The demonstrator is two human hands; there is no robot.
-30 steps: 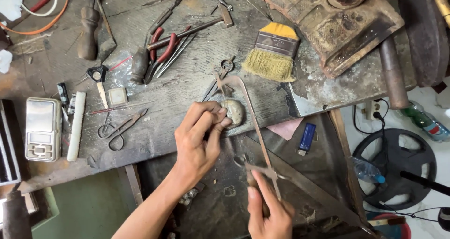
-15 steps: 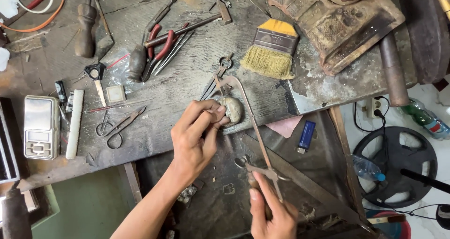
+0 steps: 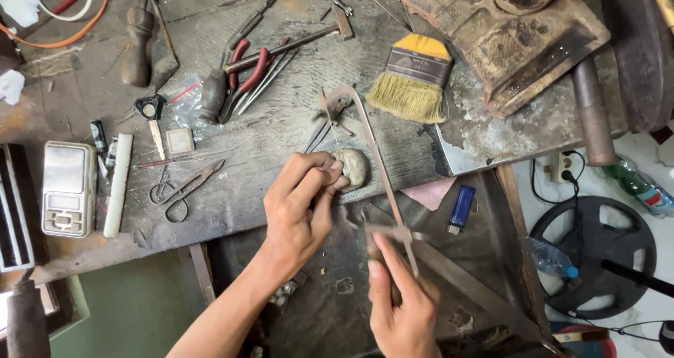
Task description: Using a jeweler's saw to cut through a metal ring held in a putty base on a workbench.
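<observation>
- counter [image 3: 281,140]: worn grey wood, scratched and dusty, cluttered with tools; no container holding anything in clear view
- rusty brown metal block [image 3: 505,35] at the top right, pitted, with a bowl-shaped hollow on top
- paintbrush [image 3: 414,77]: yellow handle end, metal band, straw-coloured bristles
- pocket scale [image 3: 68,188], silver, flat, rectangular, at the left edge
- left hand [image 3: 302,203]: fingers pinched shut on a small piece pressed against the rounded grey peg [image 3: 353,167] at the counter edge; piece too small to identify
- right hand [image 3: 400,309]: closed around the handle of the jeweller's saw [image 3: 372,154], whose thin metal frame runs up past the peg
- blue lighter [image 3: 461,208] lying just right of the saw
- vs 0.5 s ago: both hands in nearly the same spots, saw frame barely shifted
</observation>
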